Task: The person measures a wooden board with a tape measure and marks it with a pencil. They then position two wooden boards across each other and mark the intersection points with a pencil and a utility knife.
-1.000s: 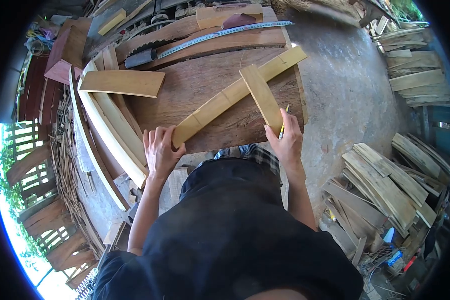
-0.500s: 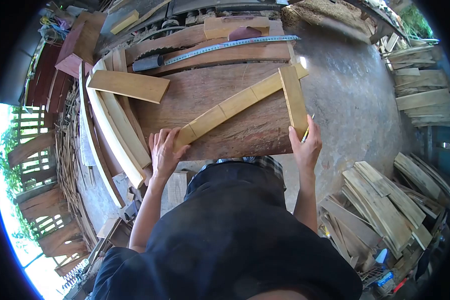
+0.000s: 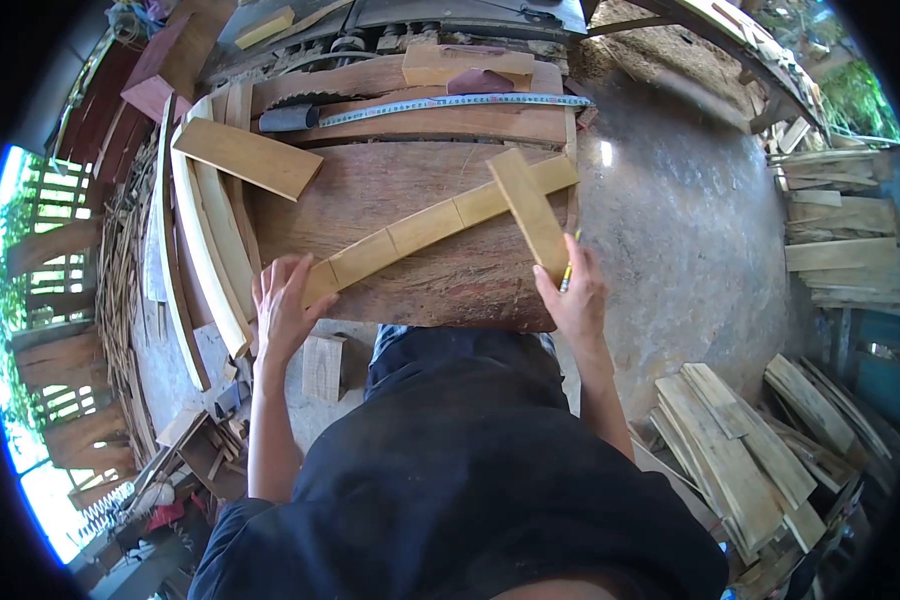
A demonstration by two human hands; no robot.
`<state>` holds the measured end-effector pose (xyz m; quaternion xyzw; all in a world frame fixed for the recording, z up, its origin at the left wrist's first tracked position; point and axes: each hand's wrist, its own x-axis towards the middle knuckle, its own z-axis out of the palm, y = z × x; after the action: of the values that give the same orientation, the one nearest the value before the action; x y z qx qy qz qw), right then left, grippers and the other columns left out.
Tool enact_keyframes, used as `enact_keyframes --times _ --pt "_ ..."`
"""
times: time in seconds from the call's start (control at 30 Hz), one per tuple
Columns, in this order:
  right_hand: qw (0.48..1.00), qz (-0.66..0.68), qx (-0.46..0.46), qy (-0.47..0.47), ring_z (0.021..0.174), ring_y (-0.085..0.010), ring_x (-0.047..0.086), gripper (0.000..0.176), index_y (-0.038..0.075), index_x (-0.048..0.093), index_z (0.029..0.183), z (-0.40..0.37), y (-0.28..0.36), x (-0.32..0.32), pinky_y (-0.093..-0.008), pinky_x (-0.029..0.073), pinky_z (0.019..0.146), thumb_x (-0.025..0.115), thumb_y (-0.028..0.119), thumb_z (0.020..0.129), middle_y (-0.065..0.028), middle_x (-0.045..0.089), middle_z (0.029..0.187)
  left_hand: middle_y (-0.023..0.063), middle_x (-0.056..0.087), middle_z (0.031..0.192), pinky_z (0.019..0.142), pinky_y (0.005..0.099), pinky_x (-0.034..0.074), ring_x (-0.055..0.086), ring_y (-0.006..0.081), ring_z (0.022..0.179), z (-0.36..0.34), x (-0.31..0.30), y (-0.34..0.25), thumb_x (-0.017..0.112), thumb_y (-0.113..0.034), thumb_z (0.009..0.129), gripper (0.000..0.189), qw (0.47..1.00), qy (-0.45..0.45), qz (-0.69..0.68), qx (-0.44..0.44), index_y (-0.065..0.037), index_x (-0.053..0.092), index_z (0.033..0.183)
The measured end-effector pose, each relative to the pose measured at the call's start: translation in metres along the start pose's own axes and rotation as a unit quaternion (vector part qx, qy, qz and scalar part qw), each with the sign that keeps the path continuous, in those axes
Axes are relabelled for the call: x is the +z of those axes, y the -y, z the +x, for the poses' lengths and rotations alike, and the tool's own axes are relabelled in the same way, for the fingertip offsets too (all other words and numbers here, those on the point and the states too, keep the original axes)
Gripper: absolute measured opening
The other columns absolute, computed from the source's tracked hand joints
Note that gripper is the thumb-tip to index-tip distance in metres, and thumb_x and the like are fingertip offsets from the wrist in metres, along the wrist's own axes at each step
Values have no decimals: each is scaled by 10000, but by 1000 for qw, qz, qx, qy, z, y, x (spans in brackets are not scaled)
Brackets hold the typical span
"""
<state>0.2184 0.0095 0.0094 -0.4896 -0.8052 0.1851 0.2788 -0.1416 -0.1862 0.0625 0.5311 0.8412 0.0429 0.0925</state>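
My left hand point(image 3: 285, 300) is closed round the near left end of a long wooden strip point(image 3: 422, 231), which slants across the brown workbench board point(image 3: 410, 180). Several thin lines cross the strip's face. A short flat wooden board point(image 3: 526, 208) lies over the strip near its far right end. Its near end is held by my right hand point(image 3: 578, 295), which also has a yellow pencil point(image 3: 567, 273) between its fingers. Another short plank point(image 3: 248, 158) rests at the left on long pale strips point(image 3: 213, 240).
Beyond the strip, a tape measure point(image 3: 420, 106) lies extended beside a dark cylinder point(image 3: 289, 118) and a toothed saw blade point(image 3: 300, 97). A wooden block point(image 3: 467, 66) sits behind them. Stacked planks point(image 3: 735, 450) lie on the floor at the right.
My right hand has moved the short board leftward along the strip, away from its far end, and the board now slants more. The view has shifted slightly. My left hand stays at the strip's near end.
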Motion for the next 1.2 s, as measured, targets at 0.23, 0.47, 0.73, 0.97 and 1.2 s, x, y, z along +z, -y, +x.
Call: enact_keyframes --times 0.23,0.47,0.73,0.97,1.2 --pt "997 50 -3 55 1011 -403 642 647 -13 531 1368 16 21 19 -484 535 865 808 189 819 -211 626 1103 173 451 1551 1186 499 337 396 395 1432 76 19 -116 760 -406 900 712 977 -54 -168 123 -118 513 1503" --pt "995 46 44 72 1058 -363 597 669 -36 525 1370 19 28 11 -440 531 898 808 202 812 -187 573 1119 310 224 1622 1200 548 305 264 497 1473 160 67 -191 733 -526 898 940 966 -21 -132 223 -34 328 1589" --pt "996 34 47 68 1069 -364 551 684 -39 517 1390 23 26 10 -434 509 950 794 211 816 -195 536 1136 311 262 1601 1171 557 337 325 515 1406 171 66 -202 807 -485 840 1018 965 -3 -154 211 25 318 1572" --pt "995 50 57 68 1086 -368 554 674 -44 508 1395 26 25 8 -436 508 959 778 194 824 -207 540 1155 293 318 1588 1187 527 322 342 479 1431 176 58 -207 842 -485 802 1064 959 11 -164 231 31 318 1571" --pt "993 48 52 92 1099 -360 558 668 -45 506 1395 28 24 2 -428 522 944 774 172 823 -205 546 1172 323 330 1553 1160 551 354 372 507 1377 174 62 -202 878 -484 752 1134 959 4 -152 240 51 294 1564"
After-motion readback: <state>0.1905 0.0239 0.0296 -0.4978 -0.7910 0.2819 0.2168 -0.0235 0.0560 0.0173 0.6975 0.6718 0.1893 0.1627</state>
